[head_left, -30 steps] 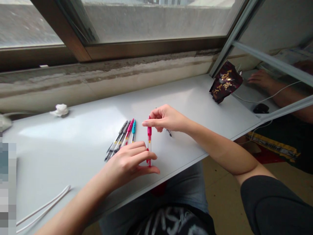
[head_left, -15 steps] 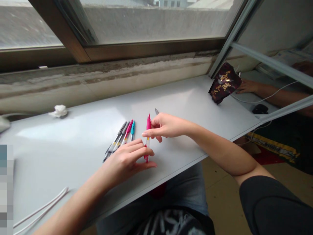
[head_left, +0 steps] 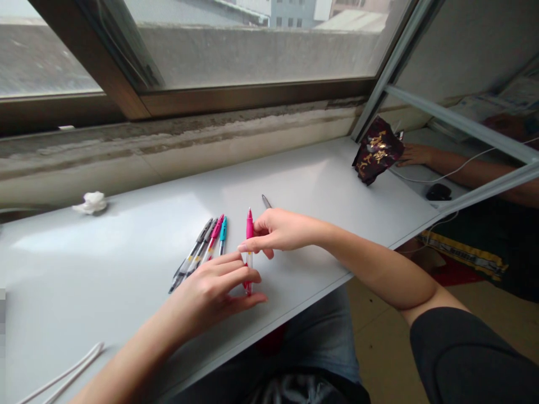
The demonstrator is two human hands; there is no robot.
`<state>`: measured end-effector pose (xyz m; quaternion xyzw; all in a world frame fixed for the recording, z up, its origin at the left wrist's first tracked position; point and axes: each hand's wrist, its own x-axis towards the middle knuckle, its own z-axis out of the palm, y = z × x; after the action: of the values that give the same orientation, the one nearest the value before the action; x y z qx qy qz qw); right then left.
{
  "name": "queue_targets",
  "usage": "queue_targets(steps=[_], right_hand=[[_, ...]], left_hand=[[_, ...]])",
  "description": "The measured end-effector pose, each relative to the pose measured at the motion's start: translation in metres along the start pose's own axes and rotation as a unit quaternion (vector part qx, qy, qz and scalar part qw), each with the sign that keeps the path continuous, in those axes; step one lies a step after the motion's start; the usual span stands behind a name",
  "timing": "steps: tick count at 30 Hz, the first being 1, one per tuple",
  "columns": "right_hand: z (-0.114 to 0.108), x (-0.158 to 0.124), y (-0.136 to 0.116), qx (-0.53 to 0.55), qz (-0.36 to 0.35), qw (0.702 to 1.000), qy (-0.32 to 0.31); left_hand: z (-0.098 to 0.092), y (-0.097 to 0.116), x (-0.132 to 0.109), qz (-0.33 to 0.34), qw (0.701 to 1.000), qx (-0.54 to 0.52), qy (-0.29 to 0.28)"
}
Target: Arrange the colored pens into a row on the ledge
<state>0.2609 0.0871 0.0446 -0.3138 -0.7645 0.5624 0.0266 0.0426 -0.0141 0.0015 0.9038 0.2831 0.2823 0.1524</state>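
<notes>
A pink pen (head_left: pixel 250 225) points away from me on the grey-white desk, its pink tip end up and its clear barrel between my hands. My right hand (head_left: pixel 280 230) pinches its upper part with thumb and fingers. Around the lower end of the same pen, my left hand (head_left: pixel 225 280) has its fingers and thumb. Left of it lie several pens side by side: dark ones (head_left: pixel 204 231), a pink one (head_left: pixel 217 229) and a teal one (head_left: pixel 223 230), their lower parts partly behind my left hand. A grey pen (head_left: pixel 266 201) shows its tip beyond my right hand.
Crumpled white tissue (head_left: pixel 92 202) lies at the back left, a white cable (head_left: pixel 78 370) at the front left. A dark gold-printed packet (head_left: pixel 378 150) stands by the metal frame (head_left: pixel 463 115). Beyond the frame are another person's arm (head_left: pixel 455 168) and a black mouse (head_left: pixel 438 192).
The camera view has shifted, so the desk and things on it appear slightly lower and further left. Both hands keep nearly the same hold on the pink pen.
</notes>
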Motion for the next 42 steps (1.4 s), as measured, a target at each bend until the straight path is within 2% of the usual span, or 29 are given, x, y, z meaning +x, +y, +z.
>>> queue_targets(steps=[10,19,24,28,31,34,38,42], right_hand=[[-0.002,-0.003,-0.004,-0.010,0.002,0.999,0.037],[0.000,-0.001,-0.001,-0.017,-0.014,0.999,0.041],[-0.004,0.000,0.001,-0.001,-0.012,0.996,0.084],[-0.014,0.003,0.008,-0.099,0.017,0.984,0.147],[-0.019,0.006,0.012,-0.213,0.051,0.950,0.221],[-0.019,0.007,0.015,-0.267,0.082,0.928,0.248],[-0.016,0.008,0.016,-0.318,0.120,0.909,0.240],[-0.014,0.005,0.013,-0.330,0.082,0.904,0.260]], left_hand=[[0.001,-0.002,0.000,-0.002,1.000,0.002,0.009],[0.003,-0.003,0.002,-0.011,1.000,-0.002,0.023],[-0.001,0.003,0.006,-0.027,0.999,0.001,0.019],[-0.005,0.003,0.005,-0.095,0.989,0.079,0.082],[-0.010,-0.001,0.000,-0.150,0.965,0.170,0.129],[-0.015,-0.002,-0.007,-0.199,0.946,0.233,0.104],[-0.015,0.000,-0.010,-0.267,0.921,0.281,0.023],[-0.010,0.001,-0.008,-0.300,0.915,0.271,0.013]])
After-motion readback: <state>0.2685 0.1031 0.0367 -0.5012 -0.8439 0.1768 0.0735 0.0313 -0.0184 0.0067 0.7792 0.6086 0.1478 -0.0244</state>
